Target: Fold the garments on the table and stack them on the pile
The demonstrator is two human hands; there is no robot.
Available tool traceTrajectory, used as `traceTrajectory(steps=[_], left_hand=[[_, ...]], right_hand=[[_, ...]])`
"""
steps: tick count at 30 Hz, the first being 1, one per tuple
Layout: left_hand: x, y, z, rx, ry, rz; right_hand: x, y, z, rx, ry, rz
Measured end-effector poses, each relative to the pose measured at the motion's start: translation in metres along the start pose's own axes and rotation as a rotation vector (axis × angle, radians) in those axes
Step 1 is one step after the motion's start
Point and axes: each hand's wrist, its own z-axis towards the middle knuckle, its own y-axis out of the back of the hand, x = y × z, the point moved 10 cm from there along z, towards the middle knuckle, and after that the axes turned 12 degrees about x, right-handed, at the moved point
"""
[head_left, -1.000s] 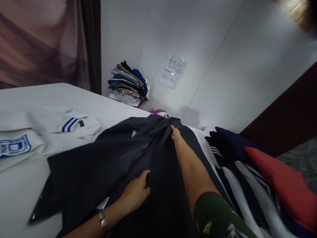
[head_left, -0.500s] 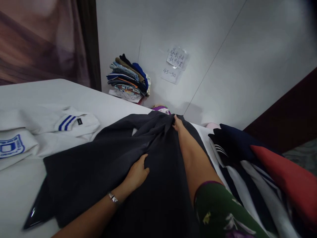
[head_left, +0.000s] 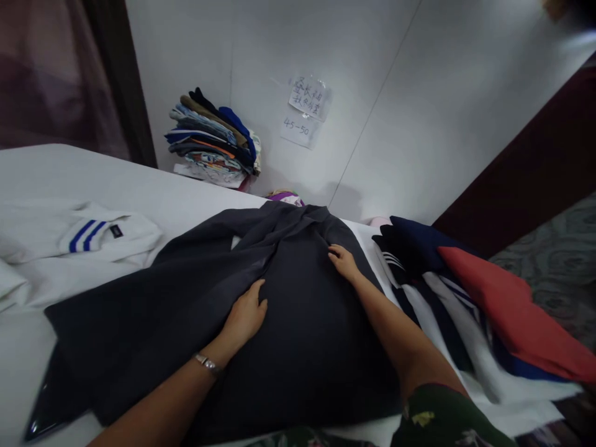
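We have one white table [head_left: 107,167], and over its middle, from far edge to near, one dark garment [head_left: 302,335], creased at the far end. Left of it lies one white top [head_left: 95,253]; far left stands one folded pile [head_left: 214,139]. Our two arms reach forward: the left hand [head_left: 244,315] rests unclenched on the cloth, palm down; the right hand [head_left: 343,262] bends its fingers farther right, pinching or not, we cannot tell. One bracelet [head_left: 206,362] rings the left wrist.
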Motion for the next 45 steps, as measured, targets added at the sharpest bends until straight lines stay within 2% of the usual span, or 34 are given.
traceTrajectory(steps=[3, 6, 9, 12, 15, 20, 22, 25, 29, 31, 33, 35, 37, 41, 43, 45], left_hand=[[0.000, 0.001, 0.002, -0.001, 0.015, 0.008], [0.001, 0.002, 0.005, -0.008, 0.038, 0.024], [0.001, 0.001, 0.007, -0.009, 0.040, 0.040], [0.000, 0.003, 0.007, -0.016, 0.037, 0.086], [-0.001, 0.009, 0.005, -0.042, 0.037, 0.152], [0.001, 0.020, -0.003, -0.059, 0.098, 0.270], [0.000, 0.023, -0.006, -0.058, 0.103, 0.303], [-0.002, 0.022, -0.008, -0.047, 0.093, 0.341], [-0.001, 0.018, -0.008, -0.027, 0.085, 0.348], [-0.002, 0.018, -0.008, -0.023, 0.073, 0.342], [-0.001, 0.017, -0.009, -0.017, 0.076, 0.336], [-0.001, 0.017, -0.010, -0.015, 0.083, 0.331], [-0.003, 0.017, -0.011, -0.012, 0.077, 0.334], [-0.004, 0.013, -0.011, 0.015, 0.076, 0.356], [-0.002, 0.011, -0.010, 0.028, 0.081, 0.359], [-0.002, 0.010, -0.008, 0.024, 0.066, 0.359]], right_hand=[[-0.025, 0.057, -0.063, -0.087, -0.041, -0.215], [-0.069, 0.100, -0.123, -0.140, -0.251, -0.451], [-0.110, 0.115, -0.169, -0.128, -0.418, -0.479], [-0.120, 0.110, -0.188, -0.098, -0.417, -0.566], [-0.109, 0.115, -0.186, -0.096, -0.357, -0.665], [-0.086, 0.162, -0.185, -0.222, -0.358, -0.804], [-0.080, 0.168, -0.185, -0.232, -0.357, -0.843], [-0.066, 0.145, -0.178, -0.197, -0.259, -0.870], [-0.047, 0.082, -0.160, -0.072, -0.059, -0.843], [-0.046, 0.058, -0.152, -0.013, -0.045, -0.846], [-0.054, 0.050, -0.145, 0.033, -0.132, -0.902], [-0.067, 0.060, -0.141, 0.070, -0.261, -0.959], [-0.077, 0.083, -0.138, 0.067, -0.367, -0.983], [-0.078, 0.128, -0.133, -0.023, -0.450, -1.000], [-0.072, 0.131, -0.130, -0.051, -0.447, -1.007], [-0.060, 0.119, -0.127, -0.063, -0.402, -1.013]])
